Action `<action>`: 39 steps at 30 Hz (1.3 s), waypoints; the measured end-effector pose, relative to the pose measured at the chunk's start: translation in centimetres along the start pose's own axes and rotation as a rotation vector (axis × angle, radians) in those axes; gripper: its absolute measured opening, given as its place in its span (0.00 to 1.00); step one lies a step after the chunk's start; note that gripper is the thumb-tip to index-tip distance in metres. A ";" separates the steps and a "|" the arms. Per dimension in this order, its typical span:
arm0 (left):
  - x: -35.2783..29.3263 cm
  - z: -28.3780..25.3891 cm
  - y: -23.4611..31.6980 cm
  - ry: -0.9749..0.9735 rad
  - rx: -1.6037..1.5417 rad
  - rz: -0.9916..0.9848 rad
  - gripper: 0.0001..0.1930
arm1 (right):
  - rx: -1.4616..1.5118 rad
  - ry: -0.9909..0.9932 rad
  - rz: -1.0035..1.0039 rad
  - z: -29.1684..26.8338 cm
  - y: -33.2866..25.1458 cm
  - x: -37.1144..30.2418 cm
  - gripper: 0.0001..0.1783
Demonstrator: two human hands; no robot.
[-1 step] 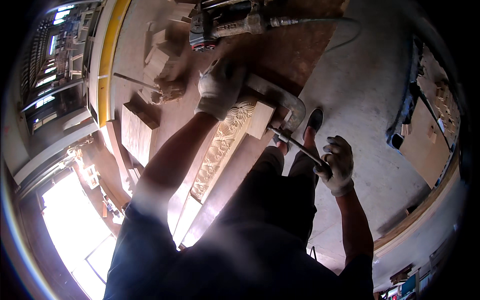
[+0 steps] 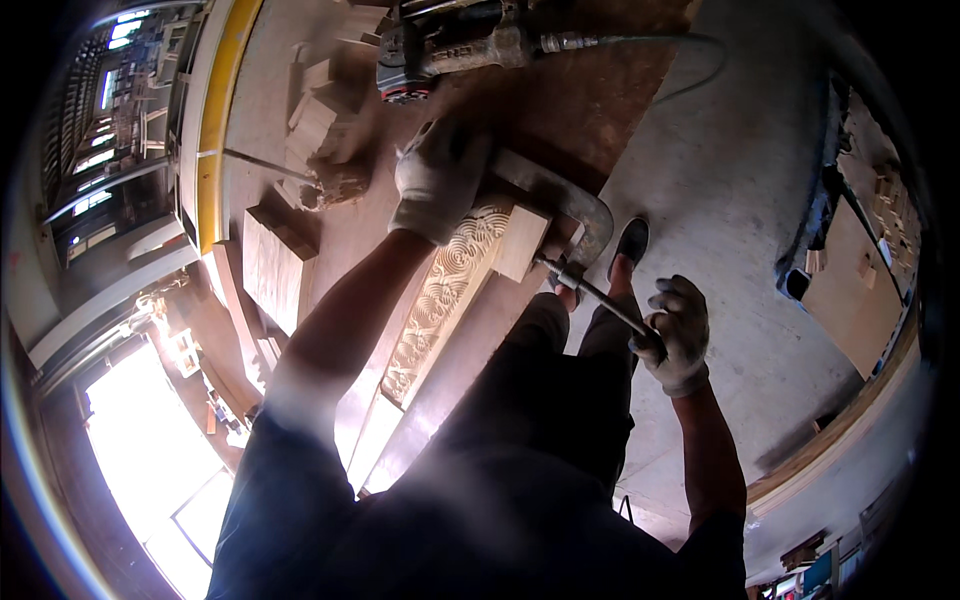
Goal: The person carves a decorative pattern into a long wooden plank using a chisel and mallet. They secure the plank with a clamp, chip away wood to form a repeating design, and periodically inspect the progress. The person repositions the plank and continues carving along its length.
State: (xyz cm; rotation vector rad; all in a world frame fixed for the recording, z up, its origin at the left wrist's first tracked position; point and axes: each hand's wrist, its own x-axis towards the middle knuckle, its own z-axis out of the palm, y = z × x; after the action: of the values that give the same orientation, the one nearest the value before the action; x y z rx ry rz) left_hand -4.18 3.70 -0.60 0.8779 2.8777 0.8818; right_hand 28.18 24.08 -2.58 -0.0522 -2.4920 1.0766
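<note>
A carved pale wooden board (image 2: 440,310) with a swirling relief pattern lies lengthwise on the workbench. Across its far end sits a plain wood block (image 2: 522,243), with the metal C-clamp (image 2: 585,205) around that end. My left hand (image 2: 440,180), in a pale work glove, is closed at the clamp's left end; its fingertips are partly in shadow. Out past the bench edge, my gloved right hand (image 2: 680,340) is curled around the outer end of the clamp's long screw handle (image 2: 610,303). The screw's inner end is close to the block.
A worn power tool (image 2: 460,55) with a hose (image 2: 690,40) lies at the far side of the bench. Wood offcuts (image 2: 315,120), a thin rod (image 2: 265,163) and a larger block (image 2: 272,262) sit to the left. Concrete floor (image 2: 730,180) and a leaning panel (image 2: 850,285) are at right.
</note>
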 end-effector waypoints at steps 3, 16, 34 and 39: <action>-0.7 -0.3 0.4 -0.019 0.009 -0.070 0.15 | 0.093 0.073 0.022 0.7 -0.2 0.2 0.26; -0.7 0.0 0.2 -0.062 -0.045 -0.101 0.15 | 0.146 0.178 0.071 1.6 -0.2 0.6 0.20; -0.5 -0.2 0.8 -0.035 -0.104 -0.163 0.20 | 0.089 0.117 0.433 2.2 -2.2 -1.8 0.10; -0.5 -0.1 0.6 -0.023 -0.055 -0.085 0.17 | -0.094 0.050 0.284 2.3 -2.5 -2.3 0.04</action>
State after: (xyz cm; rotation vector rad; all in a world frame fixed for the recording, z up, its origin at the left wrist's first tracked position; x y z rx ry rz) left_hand -3.44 3.79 -0.28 0.7493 2.8329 0.9314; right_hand 29.75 20.29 -3.01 -0.4670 -2.5407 1.0491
